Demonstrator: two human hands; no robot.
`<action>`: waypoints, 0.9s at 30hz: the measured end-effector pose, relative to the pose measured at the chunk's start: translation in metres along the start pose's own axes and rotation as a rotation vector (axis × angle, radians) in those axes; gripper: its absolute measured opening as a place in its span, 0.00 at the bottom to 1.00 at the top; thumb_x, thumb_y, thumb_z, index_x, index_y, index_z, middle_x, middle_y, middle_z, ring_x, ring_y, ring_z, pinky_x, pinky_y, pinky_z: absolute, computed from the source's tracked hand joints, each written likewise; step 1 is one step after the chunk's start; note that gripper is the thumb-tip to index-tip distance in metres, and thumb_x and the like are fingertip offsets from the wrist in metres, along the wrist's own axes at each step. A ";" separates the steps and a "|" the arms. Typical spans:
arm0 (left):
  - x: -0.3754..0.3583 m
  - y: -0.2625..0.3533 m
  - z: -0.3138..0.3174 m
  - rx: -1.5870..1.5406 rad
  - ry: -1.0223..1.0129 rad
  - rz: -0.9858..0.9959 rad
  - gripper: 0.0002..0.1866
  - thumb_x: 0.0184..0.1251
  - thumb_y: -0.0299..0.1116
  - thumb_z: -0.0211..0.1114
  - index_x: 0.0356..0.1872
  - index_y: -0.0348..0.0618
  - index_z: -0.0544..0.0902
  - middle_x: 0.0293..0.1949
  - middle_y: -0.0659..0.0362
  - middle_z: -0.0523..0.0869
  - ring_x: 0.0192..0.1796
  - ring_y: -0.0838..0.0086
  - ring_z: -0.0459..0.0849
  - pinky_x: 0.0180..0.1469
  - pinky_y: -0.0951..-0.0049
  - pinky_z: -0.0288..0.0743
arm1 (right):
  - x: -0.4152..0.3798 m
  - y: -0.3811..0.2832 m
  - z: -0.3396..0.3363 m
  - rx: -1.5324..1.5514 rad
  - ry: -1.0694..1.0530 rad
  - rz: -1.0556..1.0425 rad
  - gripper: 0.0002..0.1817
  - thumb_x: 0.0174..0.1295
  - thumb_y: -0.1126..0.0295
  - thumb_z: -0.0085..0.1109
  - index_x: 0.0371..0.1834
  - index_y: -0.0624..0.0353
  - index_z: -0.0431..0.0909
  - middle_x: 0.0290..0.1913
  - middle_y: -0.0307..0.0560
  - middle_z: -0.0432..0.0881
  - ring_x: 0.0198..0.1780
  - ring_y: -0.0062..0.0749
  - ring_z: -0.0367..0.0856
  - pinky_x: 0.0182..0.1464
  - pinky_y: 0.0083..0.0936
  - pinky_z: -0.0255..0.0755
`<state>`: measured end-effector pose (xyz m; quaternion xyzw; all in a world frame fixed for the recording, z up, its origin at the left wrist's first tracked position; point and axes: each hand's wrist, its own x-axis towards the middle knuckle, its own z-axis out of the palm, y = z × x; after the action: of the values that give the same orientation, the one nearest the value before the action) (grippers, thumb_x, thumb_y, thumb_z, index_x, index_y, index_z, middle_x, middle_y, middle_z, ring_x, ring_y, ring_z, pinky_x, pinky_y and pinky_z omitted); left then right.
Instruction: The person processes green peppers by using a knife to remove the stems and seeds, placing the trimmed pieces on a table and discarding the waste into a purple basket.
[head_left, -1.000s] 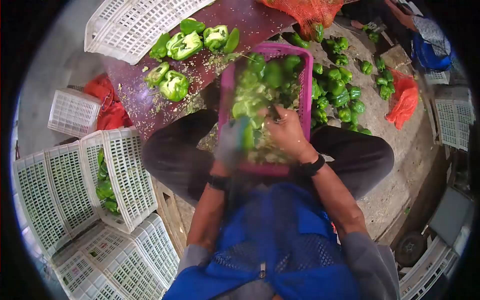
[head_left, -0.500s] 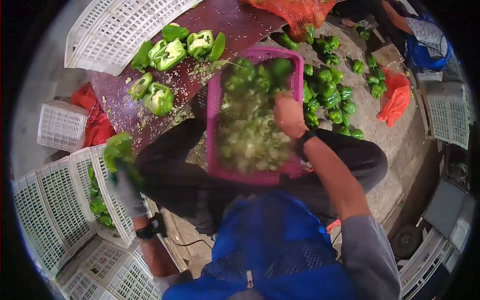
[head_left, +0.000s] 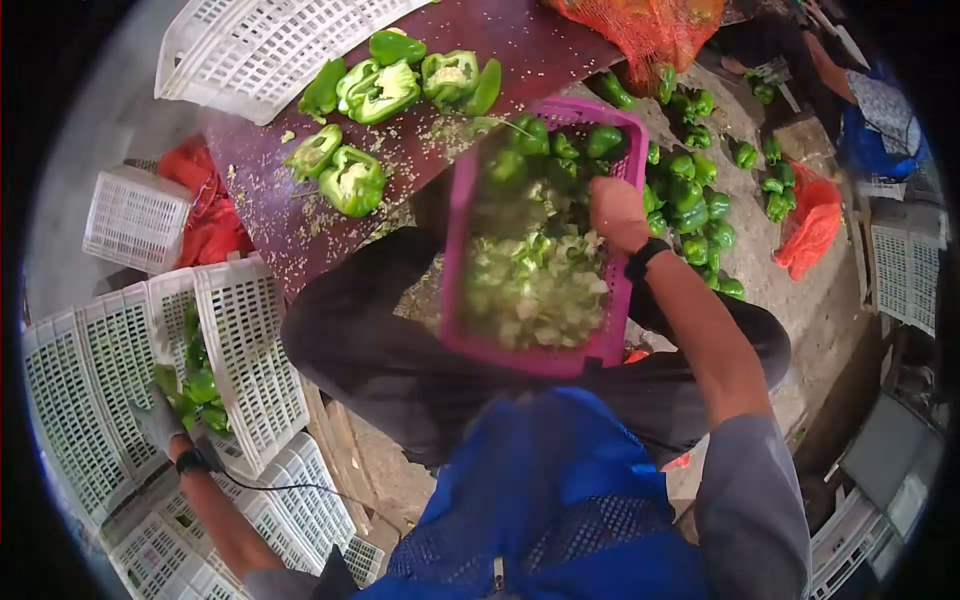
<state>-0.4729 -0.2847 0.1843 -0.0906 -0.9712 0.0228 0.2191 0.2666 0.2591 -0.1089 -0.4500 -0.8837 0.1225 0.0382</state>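
My left hand, in a grey glove, is inside the white crate at the left. Its fingers look apart, beside green peppers lying in that crate. My right hand is closed at the right side of the pink basket; what its fingers hold is hidden. Whole green peppers lie in the far end of the basket, and pale green pepper cores fill the near part. Cut-open peppers rest on the dark red board, among scattered seeds.
Many green peppers lie on the ground right of the basket. An orange net bag is beyond it, and a red net lies farther right. A small white crate stands at the left. Another person is at the upper right.
My left hand has moved down and left into the white crate from above its edge, where it held a green pepper. My right hand stays at the basket's right side. The view has shifted slightly.
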 end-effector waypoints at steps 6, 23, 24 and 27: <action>-0.087 0.061 -0.036 -0.442 -0.017 0.113 0.42 0.82 0.57 0.65 0.87 0.42 0.68 0.78 0.37 0.77 0.75 0.45 0.81 0.76 0.49 0.74 | -0.001 -0.012 -0.030 -0.055 -0.048 0.060 0.07 0.65 0.71 0.61 0.41 0.61 0.86 0.42 0.63 0.91 0.45 0.64 0.91 0.47 0.55 0.85; -0.394 0.287 -0.104 -1.438 -0.410 0.464 0.18 0.87 0.30 0.62 0.67 0.30 0.86 0.64 0.49 0.90 0.62 0.62 0.89 0.70 0.60 0.81 | 0.011 -0.027 -0.002 0.219 -0.190 0.365 0.10 0.58 0.71 0.69 0.41 0.62 0.92 0.47 0.64 0.93 0.52 0.59 0.94 0.54 0.49 0.88; -0.408 0.303 -0.114 -1.492 -0.525 0.431 0.17 0.86 0.31 0.62 0.66 0.31 0.86 0.64 0.50 0.90 0.61 0.62 0.89 0.69 0.61 0.81 | 0.009 -0.028 -0.006 0.266 -0.167 0.379 0.09 0.57 0.71 0.70 0.39 0.63 0.92 0.45 0.65 0.92 0.51 0.60 0.94 0.54 0.50 0.88; -0.438 0.335 -0.134 -1.599 -1.106 0.208 0.17 0.87 0.35 0.64 0.63 0.34 0.87 0.63 0.52 0.89 0.61 0.63 0.89 0.68 0.60 0.82 | -0.003 -0.013 -0.012 0.338 -0.082 0.102 0.11 0.53 0.70 0.68 0.32 0.69 0.89 0.37 0.70 0.90 0.43 0.66 0.92 0.49 0.55 0.85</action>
<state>0.0292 -0.0365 0.0929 -0.2744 -0.6532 -0.5839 -0.3964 0.2604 0.2518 -0.0940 -0.4760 -0.8275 0.2892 0.0708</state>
